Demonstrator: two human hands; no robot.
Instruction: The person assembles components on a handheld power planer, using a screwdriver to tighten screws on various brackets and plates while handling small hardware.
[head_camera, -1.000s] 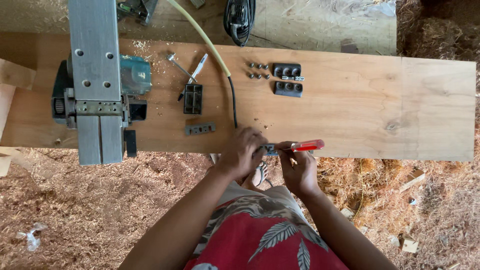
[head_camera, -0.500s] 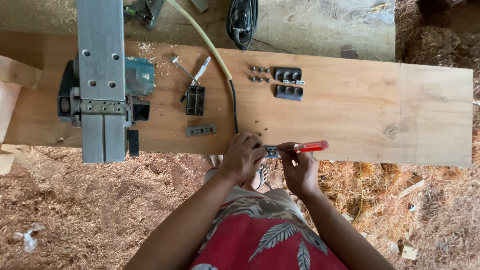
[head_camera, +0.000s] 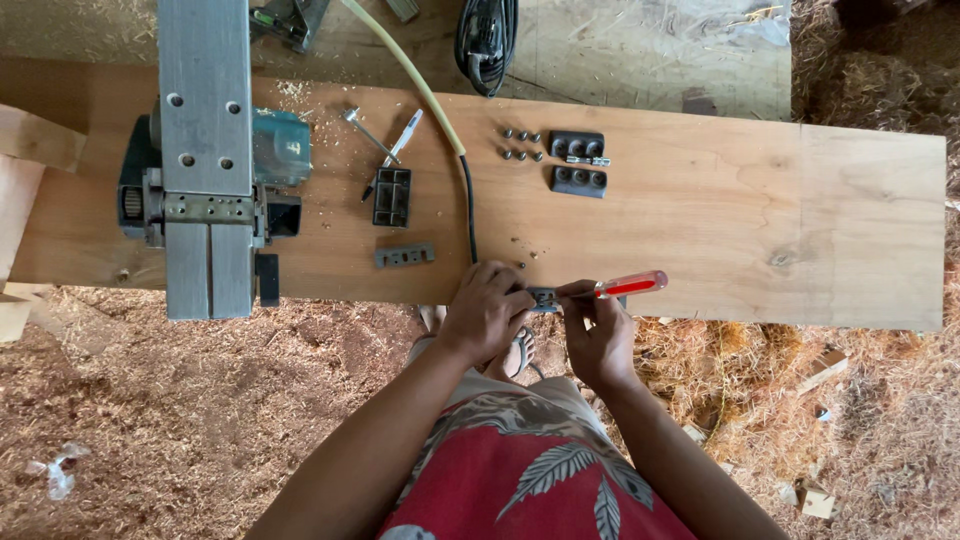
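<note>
**Small fitting held at the near edge, screwdriver lying left to right**

My left hand is curled closed over a small grey metal fitting at the near edge of the plank counter. My right hand pinches the shaft of a red-handled screwdriver between thumb and fingertips. The fitting sits between the two hands, touching both, and is mostly covered; its exact shape cannot be told.

The screwdriver's long axis runs roughly parallel to the near edge, handle pointing to my right and slightly away from me, tip pointing left into the fitting. The left hand is the nearer one to the fitting; the right hand stands just beside it, on the shaft.

Count of parts on the counter, all farther from me than the hands:
- Loose screws: about six, in two short rows; too small to count with certainty.
- Dark ribbed clamp blocks: two, one above the other, just right of the screws.
- Black rectangular frame part: one.
- Grey flat bar with holes: one, near the front edge, left of my left hand.
- Slim metal hand tools: two, crossed.
- Electric planer: one, well to the left, lying under an aluminium rail.
- Power cord: one, running from the far side toward my left hand.
</note>
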